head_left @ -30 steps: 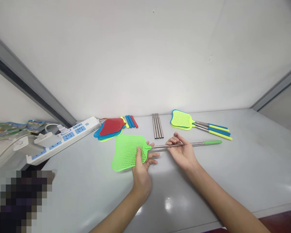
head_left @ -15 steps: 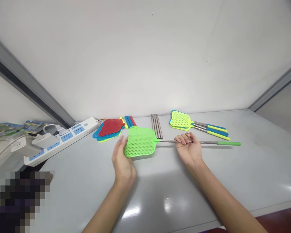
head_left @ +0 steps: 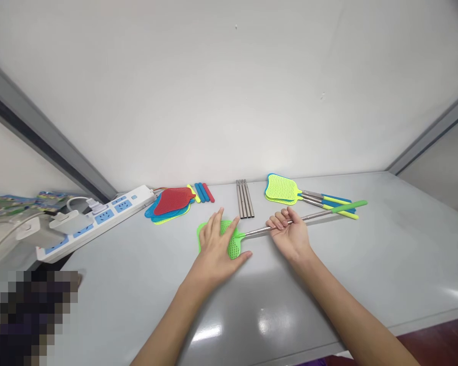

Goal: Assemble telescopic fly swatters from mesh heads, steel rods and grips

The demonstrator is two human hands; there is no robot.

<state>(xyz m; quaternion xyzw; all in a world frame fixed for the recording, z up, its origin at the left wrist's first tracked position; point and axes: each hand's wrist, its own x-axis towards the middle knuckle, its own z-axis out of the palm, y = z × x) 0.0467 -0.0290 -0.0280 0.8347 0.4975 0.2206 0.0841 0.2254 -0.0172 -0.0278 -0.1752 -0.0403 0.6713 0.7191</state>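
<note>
A green fly swatter [head_left: 234,246] with a metal rod and a green grip lies across the middle of the view, tilted up to the right. My right hand [head_left: 290,234] has its fingers wrapped round the rod. Spread over the perforated head is my left hand [head_left: 216,249], its fingers apart and covering much of that head. The green grip end passes over the grips of several assembled yellow and blue fly swatters [head_left: 282,188] lying behind at the right.
Loose red, blue and yellow swatter heads [head_left: 173,202] are piled at the back left, beside several coloured grips [head_left: 201,192]. Several metal rods [head_left: 245,199] lie in a row at the back. A white power strip [head_left: 110,216] with plugged-in chargers runs along the left edge.
My left hand has moved from beside the green head to on top of it, fingers spread. The swatter has tilted, its head lower and its grip end higher; my right hand still holds the rod.
</note>
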